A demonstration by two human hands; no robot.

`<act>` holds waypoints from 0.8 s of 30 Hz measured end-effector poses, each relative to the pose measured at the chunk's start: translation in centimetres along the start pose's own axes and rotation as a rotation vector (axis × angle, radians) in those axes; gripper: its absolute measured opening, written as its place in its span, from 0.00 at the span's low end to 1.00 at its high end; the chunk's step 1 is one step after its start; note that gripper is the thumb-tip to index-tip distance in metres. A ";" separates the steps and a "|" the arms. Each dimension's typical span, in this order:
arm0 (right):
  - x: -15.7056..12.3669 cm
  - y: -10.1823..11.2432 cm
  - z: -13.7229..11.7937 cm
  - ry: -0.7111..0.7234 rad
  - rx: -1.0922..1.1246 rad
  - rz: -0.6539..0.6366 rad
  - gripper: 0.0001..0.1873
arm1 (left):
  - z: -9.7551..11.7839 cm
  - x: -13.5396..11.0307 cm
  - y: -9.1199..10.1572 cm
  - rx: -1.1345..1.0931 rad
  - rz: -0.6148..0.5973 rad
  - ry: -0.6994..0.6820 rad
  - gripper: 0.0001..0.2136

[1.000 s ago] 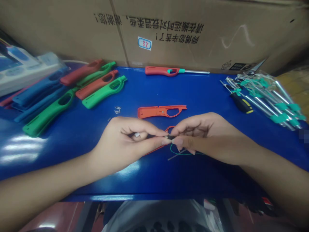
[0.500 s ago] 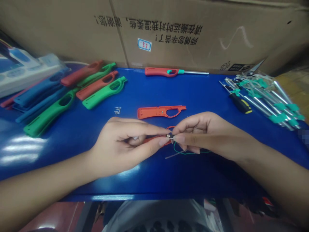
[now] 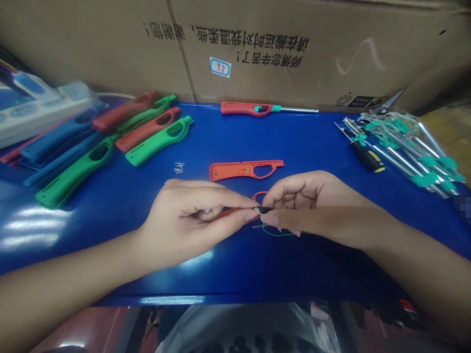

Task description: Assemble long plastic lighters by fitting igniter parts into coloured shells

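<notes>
Over the blue table, both my hands meet in front of an orange handle half (image 3: 224,171) that lies with its inside up. A small black part with a metallic end (image 3: 263,210) is between them. My left hand (image 3: 191,215) pinches its metallic end between thumb and forefinger. My right hand (image 3: 312,206) is closed with the thumb and fingertips at the black end. A thin green wire (image 3: 274,233) loops below the right fingers. Behind the fingertips shows a second orange handle half (image 3: 260,195), mostly covered by my left hand.
Several screws (image 3: 178,168) lie left of the handle half. Coloured handle shells (image 3: 158,139) and a white power strip (image 3: 44,110) are at left. A red lighter (image 3: 245,109) lies by the cardboard box (image 3: 257,29). At right are a screwdriver (image 3: 368,156) and metal tubes (image 3: 412,152).
My right fingers have shifted slightly, and more of the black part shows. The green wire has moved a little left, and a thin strip below it is now less visible.
</notes>
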State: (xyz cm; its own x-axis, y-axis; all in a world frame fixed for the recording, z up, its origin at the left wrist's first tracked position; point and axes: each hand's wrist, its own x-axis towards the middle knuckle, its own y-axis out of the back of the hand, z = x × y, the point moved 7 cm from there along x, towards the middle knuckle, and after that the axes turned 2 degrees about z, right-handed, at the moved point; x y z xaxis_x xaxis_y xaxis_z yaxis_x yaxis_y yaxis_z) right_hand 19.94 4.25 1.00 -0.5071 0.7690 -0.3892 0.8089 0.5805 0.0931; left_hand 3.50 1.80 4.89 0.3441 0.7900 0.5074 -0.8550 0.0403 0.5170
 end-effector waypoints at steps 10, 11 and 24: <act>0.0 -0.5 0.6 -0.050 0.134 -0.119 0.11 | 0.4 -0.1 0.0 -0.037 -0.019 -0.047 0.07; 0.0 -0.6 0.6 -0.054 0.164 -0.136 0.10 | 0.4 -0.1 0.0 -0.040 -0.019 -0.045 0.07; -0.1 -1.0 0.7 -0.045 0.142 -0.165 0.06 | 0.0 -0.1 -0.2 -0.013 -0.021 0.013 0.04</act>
State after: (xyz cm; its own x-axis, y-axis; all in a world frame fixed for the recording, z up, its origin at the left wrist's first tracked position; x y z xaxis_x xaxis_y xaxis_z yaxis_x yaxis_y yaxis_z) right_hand 19.41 3.44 0.34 -0.6248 0.6520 -0.4296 0.7514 0.6516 -0.1039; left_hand 3.69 1.71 4.76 0.3565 0.7971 0.4873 -0.8527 0.0644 0.5184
